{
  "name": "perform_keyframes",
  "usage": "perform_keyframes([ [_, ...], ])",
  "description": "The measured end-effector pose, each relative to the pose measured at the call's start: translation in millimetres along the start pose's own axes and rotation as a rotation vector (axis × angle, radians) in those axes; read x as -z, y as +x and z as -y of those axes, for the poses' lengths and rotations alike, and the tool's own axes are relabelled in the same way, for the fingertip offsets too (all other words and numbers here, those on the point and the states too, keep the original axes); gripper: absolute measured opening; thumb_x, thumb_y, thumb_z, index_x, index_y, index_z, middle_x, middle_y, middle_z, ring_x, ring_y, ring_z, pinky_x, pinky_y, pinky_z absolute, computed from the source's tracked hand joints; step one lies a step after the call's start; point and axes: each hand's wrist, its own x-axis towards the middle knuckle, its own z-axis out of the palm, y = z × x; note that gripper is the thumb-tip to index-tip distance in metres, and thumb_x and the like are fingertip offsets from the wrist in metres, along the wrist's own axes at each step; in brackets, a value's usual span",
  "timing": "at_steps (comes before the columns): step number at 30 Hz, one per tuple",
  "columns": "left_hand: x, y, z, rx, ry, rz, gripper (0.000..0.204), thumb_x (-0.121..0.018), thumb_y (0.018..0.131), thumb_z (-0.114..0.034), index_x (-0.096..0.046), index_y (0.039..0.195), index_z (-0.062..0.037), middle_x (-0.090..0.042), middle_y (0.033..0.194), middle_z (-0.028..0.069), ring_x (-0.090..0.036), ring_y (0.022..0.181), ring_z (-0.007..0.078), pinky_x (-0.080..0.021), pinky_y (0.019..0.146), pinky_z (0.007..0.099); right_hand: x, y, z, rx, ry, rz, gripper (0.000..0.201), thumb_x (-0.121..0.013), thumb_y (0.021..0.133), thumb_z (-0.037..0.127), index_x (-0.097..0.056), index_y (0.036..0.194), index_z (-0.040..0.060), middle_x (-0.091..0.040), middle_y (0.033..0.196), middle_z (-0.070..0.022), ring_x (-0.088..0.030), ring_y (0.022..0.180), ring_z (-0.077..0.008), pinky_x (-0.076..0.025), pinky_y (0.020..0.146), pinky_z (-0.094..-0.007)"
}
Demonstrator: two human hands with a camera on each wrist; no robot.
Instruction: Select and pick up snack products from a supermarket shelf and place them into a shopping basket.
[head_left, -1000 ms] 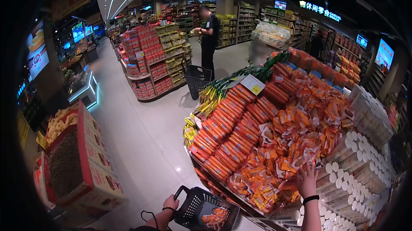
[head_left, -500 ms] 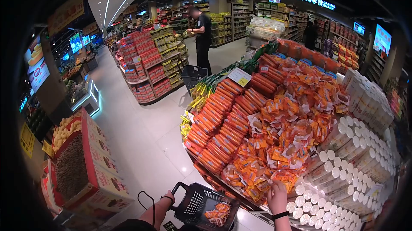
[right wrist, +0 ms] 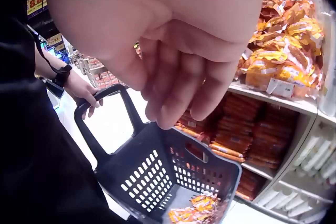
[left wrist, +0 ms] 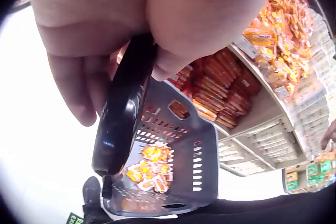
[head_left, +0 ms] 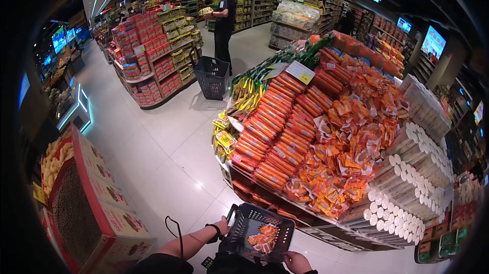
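Observation:
My left hand [head_left: 222,224] grips the handle [left wrist: 123,108] of a dark shopping basket [right wrist: 142,176], which hangs low in front of my body. Inside it lie several orange-and-white snack packets [head_left: 264,238]. By the basket's near right corner is my right hand [head_left: 296,262]; the right wrist view has its fingers [right wrist: 173,90] loosely curled above the basket, holding nothing. Ahead and to the right rises a heap of loose orange snack packets [head_left: 351,136], beside stacked long red-orange packs [head_left: 275,121].
White paper-roll packs [head_left: 392,197] fill the display's right side. A red-edged bin [head_left: 76,192] of dark small goods stands left. Farther off, a person [head_left: 224,24] stands beside another basket [head_left: 211,78] near a shelf of red boxes [head_left: 137,50]. Tiled floor [head_left: 173,162] runs between.
My right hand has moved back from the orange packets, down and left to the basket's side. The left hand keeps its grip on the handle. The head view has shifted.

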Motion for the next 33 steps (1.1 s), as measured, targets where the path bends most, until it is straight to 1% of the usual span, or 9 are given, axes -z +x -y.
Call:
perform_keyframes([
  [6,-21.5,-9.1,-16.9,-0.336,0.084,0.257,0.092,-0.054,0.112,-0.045,-0.009,0.147,0.0269,-0.069,0.122,0.0473,-0.071,0.126,0.0505,-0.053,0.112,0.0524,-125.0,63.3,14.9,0.047,-0.078,0.202,0.042,-0.066,0.107,0.035,-0.07,0.136,0.0051,-0.078,0.115,-0.0275,-0.076,0.108,-0.046,-0.061,0.098,-0.0517],
  [9,-71.4,37.6,-15.5,-0.233,-0.047,0.374,0.084,-0.055,0.113,-0.038,-0.007,0.147,0.0224,-0.075,0.103,0.0346,-0.08,0.076,0.0395,-0.064,0.067,0.0473,-154.4,82.7,28.0,-0.035,-0.001,0.253,0.055,-0.069,0.107,0.04,-0.063,0.147,0.0025,-0.08,0.113,-0.0256,-0.079,0.11,-0.0399,-0.061,0.097,-0.0478],
  [13,-68.5,3.8,-81.1,-0.241,0.048,0.357,0.087,-0.055,0.109,-0.026,-0.002,0.159,0.0209,-0.077,0.109,0.0355,-0.081,0.09,0.0433,-0.064,0.073,0.051,-204.9,94.1,-4.6,-0.185,0.215,0.231,0.072,-0.078,0.103,0.04,-0.051,0.15,-0.0069,-0.082,0.113,-0.0158,-0.081,0.103,-0.0251,-0.064,0.09,-0.0378],
  [16,-86.2,-2.3,-115.6,-0.295,0.058,0.457,0.1,-0.062,0.107,-0.038,0.002,0.159,0.0195,-0.076,0.112,0.0336,-0.08,0.086,0.0397,-0.062,0.071,0.0475,-242.2,95.3,-30.3,-0.432,0.333,0.181,0.078,-0.085,0.098,0.04,-0.047,0.146,-0.0079,-0.08,0.123,-0.0191,-0.08,0.102,-0.0202,-0.064,0.085,-0.034],
  [19,-164.3,28.8,-137.3,-0.389,0.132,0.362,0.095,-0.062,0.106,-0.039,-0.005,0.157,0.0178,-0.077,0.11,0.031,-0.079,0.091,0.0392,-0.062,0.075,0.047,-215.6,68.4,-26.9,-0.437,0.076,-0.085,0.087,-0.085,0.09,0.047,-0.049,0.151,-0.0031,-0.084,0.102,-0.0192,-0.084,0.091,-0.032,-0.066,0.087,-0.0421],
  [23,-217.3,37.5,-186.2,-0.492,0.264,0.433,0.085,-0.063,0.106,-0.039,-0.019,0.156,0.0142,-0.075,0.123,0.0335,-0.078,0.108,0.0433,-0.061,0.093,0.0506,-197.2,35.6,-58.0,-0.563,0.163,-0.22,0.064,-0.087,0.086,0.043,-0.071,0.128,-0.0025,-0.081,0.114,-0.0242,-0.078,0.113,-0.0427,-0.062,0.097,-0.0519],
  [26,-222.9,9.3,-234.2,-0.36,0.3,0.368,0.086,-0.067,0.102,-0.04,-0.026,0.161,0.0072,-0.068,0.142,0.0351,-0.069,0.133,0.045,-0.056,0.11,0.0504,-192.4,9.6,-85.6,-0.537,0.14,-0.364,0.047,-0.066,0.107,0.038,-0.071,0.132,-0.0016,-0.083,0.097,-0.022,-0.083,0.097,-0.0369,-0.064,0.093,-0.0478],
  [30,-237.0,-37.9,-281.9,-0.425,0.256,0.356,0.1,-0.074,0.097,-0.046,-0.024,0.161,0.0121,-0.063,0.147,0.0386,-0.067,0.135,0.0455,-0.055,0.113,0.0485,-204.4,-23.4,-139.5,-0.539,0.283,-0.603,0.043,-0.067,0.105,0.033,-0.068,0.133,0.0001,-0.082,0.103,-0.0246,-0.081,0.101,-0.0411,-0.063,0.093,-0.052],
  [33,-280.9,-29.9,-300.1,-0.511,0.242,0.407,0.123,-0.072,0.103,-0.051,0.008,0.164,0.0196,-0.054,0.156,0.0419,-0.063,0.141,0.0471,-0.053,0.116,0.0468,-192.0,-48.9,-169.7,-0.588,0.207,-0.632,0.043,-0.066,0.105,0.037,-0.069,0.13,0.0025,-0.079,0.109,-0.0304,-0.075,0.105,-0.052,-0.06,0.094,-0.0609],
])
